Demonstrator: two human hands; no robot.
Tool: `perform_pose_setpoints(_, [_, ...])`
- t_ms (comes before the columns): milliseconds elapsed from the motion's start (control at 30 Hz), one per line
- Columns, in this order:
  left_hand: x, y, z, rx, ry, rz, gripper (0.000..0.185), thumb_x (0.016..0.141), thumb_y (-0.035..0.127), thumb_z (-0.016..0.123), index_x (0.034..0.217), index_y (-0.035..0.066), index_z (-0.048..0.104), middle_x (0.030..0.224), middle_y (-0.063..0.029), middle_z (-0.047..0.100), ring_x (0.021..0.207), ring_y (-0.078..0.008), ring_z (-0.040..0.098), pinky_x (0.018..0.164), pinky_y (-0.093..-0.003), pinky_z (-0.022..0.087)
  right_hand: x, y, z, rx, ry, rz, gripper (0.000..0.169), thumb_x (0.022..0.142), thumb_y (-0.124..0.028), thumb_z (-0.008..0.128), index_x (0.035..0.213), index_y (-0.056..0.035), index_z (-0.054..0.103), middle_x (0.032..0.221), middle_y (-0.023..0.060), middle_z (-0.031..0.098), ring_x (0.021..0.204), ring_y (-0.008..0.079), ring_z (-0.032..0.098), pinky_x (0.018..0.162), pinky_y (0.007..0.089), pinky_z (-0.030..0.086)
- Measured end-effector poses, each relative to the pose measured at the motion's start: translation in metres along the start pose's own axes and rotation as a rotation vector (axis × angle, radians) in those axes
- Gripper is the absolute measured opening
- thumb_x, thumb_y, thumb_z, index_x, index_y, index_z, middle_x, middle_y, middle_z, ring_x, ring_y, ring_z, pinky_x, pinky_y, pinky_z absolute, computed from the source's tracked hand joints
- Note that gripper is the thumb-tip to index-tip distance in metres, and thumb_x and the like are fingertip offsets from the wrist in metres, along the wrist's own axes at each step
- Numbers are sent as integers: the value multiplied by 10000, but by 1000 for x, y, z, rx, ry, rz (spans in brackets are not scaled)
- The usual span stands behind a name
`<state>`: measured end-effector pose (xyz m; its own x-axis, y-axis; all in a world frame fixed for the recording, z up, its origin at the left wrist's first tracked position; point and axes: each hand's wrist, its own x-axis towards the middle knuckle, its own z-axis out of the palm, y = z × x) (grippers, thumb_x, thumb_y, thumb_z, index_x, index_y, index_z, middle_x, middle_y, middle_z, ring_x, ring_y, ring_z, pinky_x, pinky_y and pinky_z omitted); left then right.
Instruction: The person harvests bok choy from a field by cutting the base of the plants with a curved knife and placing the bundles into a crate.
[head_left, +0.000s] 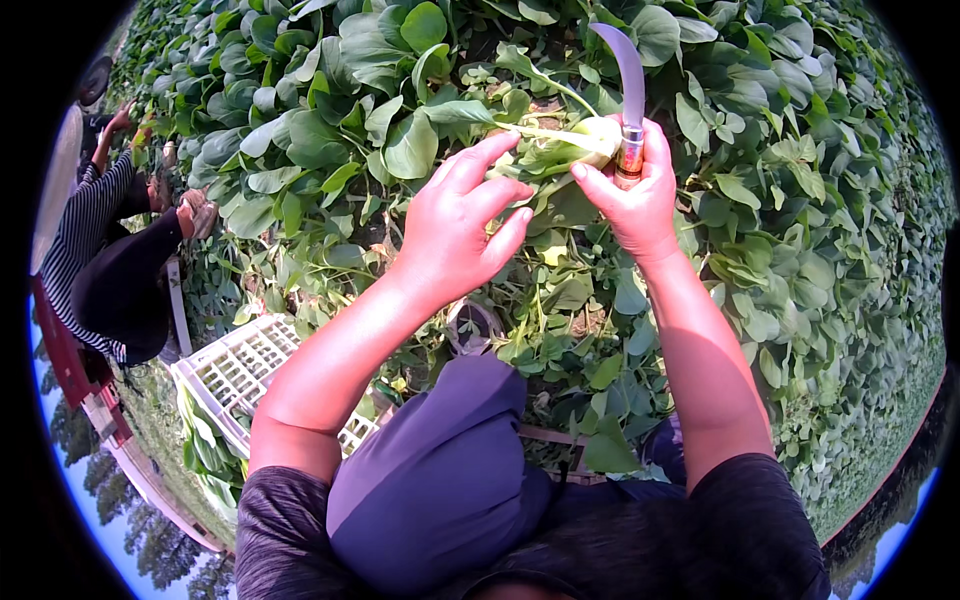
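Note:
My right hand (641, 195) holds a sickle by its short wooden handle (630, 161), the curved blade (626, 71) pointing up and away from me. Its thumb also presses the pale base of a bok choy plant (600, 139) against the handle. The plant lies on its side, its stalks and leaves spreading left. Beside those stalks is my left hand (465, 214), palm down with fingers apart. Its index fingertip overlaps one outer stalk; whether it touches is hard to tell. Part of the plant is hidden behind my left fingers.
Dense leafy greens (322, 135) surround the spot. A white plastic crate (244, 360) stands by my left elbow, with cut greens (206, 442) beside it. Another person in a striped top (86, 225) crouches at far left. Low weeds (570, 300) cover the ground before my knee (450, 435).

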<state>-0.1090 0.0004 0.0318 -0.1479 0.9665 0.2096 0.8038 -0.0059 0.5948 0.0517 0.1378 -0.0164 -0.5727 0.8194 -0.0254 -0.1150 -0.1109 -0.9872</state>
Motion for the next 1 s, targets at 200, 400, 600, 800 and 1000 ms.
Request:
perform_pose_setpoints(200, [30, 1, -9, -151, 193, 88, 851, 647, 278, 829, 1390, 117, 448, 1366, -137, 503, 1269, -361, 482, 1036, -453, 409, -13, -30, 10, -166, -142, 105, 569, 750, -10, 770, 1224, -39, 456, 1096, 58, 577, 965, 125, 601, 822, 269, 524])
perform_pose_setpoints(400, [32, -4, -14, 54, -147, 54, 804, 672, 297, 811, 1369, 96, 466, 1317, -137, 495, 1276, -340, 460, 1077, -489, 348, -22, -24, 23, 161, -152, 135, 619, 751, -30, 782, 1257, -15, 427, 1121, 76, 575, 981, 136, 611, 814, 285, 538])
perform_pose_setpoints(600, [31, -7, 14, -182, 36, -28, 758, 605, 226, 851, 1248, 32, 498, 992, -131, 637, 939, -309, 639, 952, -409, 473, -21, -16, 42, 277, -55, 163, 557, 828, -88, 748, 1266, -1, 415, 1144, 77, 556, 1037, 158, 583, 927, 315, 486])
perform_pose_setpoints(800, [77, -34, 6, -130, -415, -420, 438, 693, 139, 764, 1084, 17, 607, 968, -103, 669, 877, -194, 661, 750, -333, 524, -1, 19, 29, -14, 187, 146, 417, 1019, -327, 464, 1305, -23, 452, 970, 27, 549, 667, 45, 477, 538, 194, 412])
perform_pose_setpoints(1000, [116, -115, -12, 1068, -461, 266, 208, 720, 119, 644, 923, 90, 682, 1031, -66, 642, 1210, -256, 530, 1050, -405, 361, 35, 63, 51, -573, -74, 106, 414, 908, -171, 517, 1292, -21, 487, 1135, 221, 630, 1070, 385, 608, 921, 421, 465])
